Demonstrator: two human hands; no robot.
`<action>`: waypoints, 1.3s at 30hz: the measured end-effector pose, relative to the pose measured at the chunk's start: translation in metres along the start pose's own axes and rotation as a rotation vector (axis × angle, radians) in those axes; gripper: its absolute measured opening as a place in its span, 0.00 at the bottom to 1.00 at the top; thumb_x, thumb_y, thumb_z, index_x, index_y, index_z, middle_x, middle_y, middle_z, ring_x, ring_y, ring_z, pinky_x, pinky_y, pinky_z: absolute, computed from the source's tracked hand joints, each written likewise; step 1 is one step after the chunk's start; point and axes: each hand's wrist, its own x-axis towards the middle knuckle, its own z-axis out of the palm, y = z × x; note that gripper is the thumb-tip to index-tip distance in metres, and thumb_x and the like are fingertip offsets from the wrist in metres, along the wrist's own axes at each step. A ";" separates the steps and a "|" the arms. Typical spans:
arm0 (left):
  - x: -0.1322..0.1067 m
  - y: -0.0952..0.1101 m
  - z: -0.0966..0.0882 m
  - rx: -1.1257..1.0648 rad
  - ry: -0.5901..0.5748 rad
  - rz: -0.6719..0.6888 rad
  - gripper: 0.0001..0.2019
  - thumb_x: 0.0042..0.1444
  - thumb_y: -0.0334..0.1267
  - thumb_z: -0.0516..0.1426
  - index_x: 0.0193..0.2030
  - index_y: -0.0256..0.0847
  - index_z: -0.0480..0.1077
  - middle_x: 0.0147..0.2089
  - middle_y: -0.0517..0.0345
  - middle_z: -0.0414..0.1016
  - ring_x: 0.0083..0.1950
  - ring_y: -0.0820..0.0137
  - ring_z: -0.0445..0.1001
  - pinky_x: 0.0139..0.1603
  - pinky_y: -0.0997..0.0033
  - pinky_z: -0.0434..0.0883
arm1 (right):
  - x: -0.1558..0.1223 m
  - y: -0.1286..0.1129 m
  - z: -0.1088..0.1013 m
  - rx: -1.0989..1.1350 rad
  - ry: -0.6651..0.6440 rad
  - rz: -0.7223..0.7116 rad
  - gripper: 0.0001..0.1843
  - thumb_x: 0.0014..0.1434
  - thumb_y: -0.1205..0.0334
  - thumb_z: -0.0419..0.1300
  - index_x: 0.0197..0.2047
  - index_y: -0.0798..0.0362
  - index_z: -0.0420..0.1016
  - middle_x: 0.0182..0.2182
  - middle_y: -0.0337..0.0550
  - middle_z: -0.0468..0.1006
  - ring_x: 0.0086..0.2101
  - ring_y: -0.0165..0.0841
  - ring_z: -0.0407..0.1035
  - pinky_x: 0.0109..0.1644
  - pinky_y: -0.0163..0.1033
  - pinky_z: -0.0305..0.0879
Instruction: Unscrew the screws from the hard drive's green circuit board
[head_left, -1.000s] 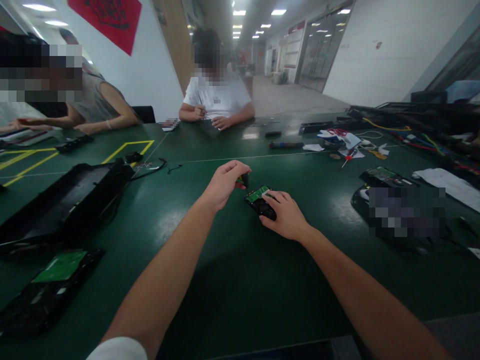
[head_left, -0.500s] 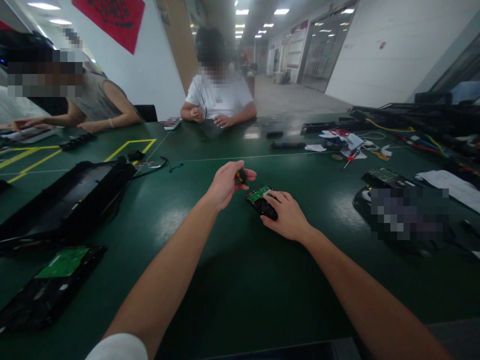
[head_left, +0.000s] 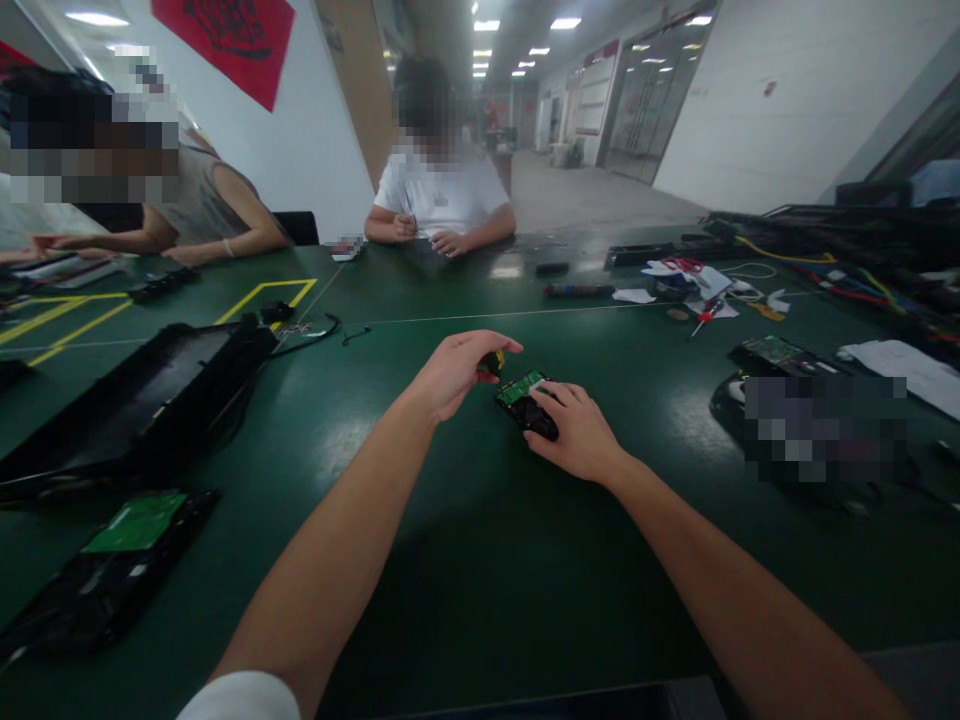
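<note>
A small black hard drive (head_left: 522, 399) with a green circuit board on top lies in the middle of the green table (head_left: 480, 560). My right hand (head_left: 577, 432) rests on its near end with the fingers curled over it, holding it down. My left hand (head_left: 454, 370) hovers just left of the drive, fingers pinched round a small black and yellow tool handle (head_left: 492, 362), probably a screwdriver, whose tip points at the drive's far corner.
A large black casing (head_left: 135, 400) and a black unit with a green board (head_left: 112, 570) lie at the left. More boards, cables and tools (head_left: 697, 290) lie at the right. Two other people sit at the far side and far left.
My left hand has turned a little and its fingers have shifted round the tool handle. My right hand stays on the drive.
</note>
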 end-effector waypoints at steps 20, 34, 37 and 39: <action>0.008 -0.018 0.004 -0.272 0.002 0.048 0.11 0.62 0.45 0.61 0.42 0.40 0.70 0.45 0.46 0.83 0.50 0.60 0.83 0.36 0.69 0.79 | 0.000 -0.001 0.000 -0.030 0.011 -0.014 0.36 0.66 0.42 0.61 0.71 0.51 0.68 0.70 0.54 0.67 0.67 0.58 0.59 0.66 0.66 0.65; 0.004 -0.009 0.004 -0.065 -0.042 0.074 0.15 0.60 0.50 0.63 0.36 0.39 0.78 0.39 0.51 0.76 0.41 0.66 0.74 0.32 0.72 0.75 | 0.000 0.000 0.000 -0.009 0.010 -0.007 0.36 0.66 0.42 0.61 0.72 0.48 0.67 0.71 0.53 0.66 0.68 0.58 0.57 0.67 0.66 0.64; 0.003 -0.010 0.008 -0.076 -0.057 0.045 0.15 0.62 0.50 0.61 0.37 0.39 0.77 0.34 0.53 0.74 0.37 0.67 0.74 0.29 0.72 0.73 | 0.000 0.000 0.001 -0.018 0.010 -0.009 0.36 0.66 0.42 0.61 0.72 0.48 0.67 0.70 0.53 0.66 0.68 0.58 0.57 0.67 0.65 0.64; 0.003 -0.010 0.011 -0.091 -0.034 0.034 0.13 0.63 0.49 0.60 0.37 0.40 0.75 0.32 0.54 0.74 0.35 0.67 0.75 0.28 0.72 0.72 | 0.000 0.000 0.001 -0.019 0.010 -0.007 0.36 0.66 0.42 0.61 0.72 0.46 0.67 0.70 0.52 0.66 0.68 0.58 0.57 0.67 0.66 0.64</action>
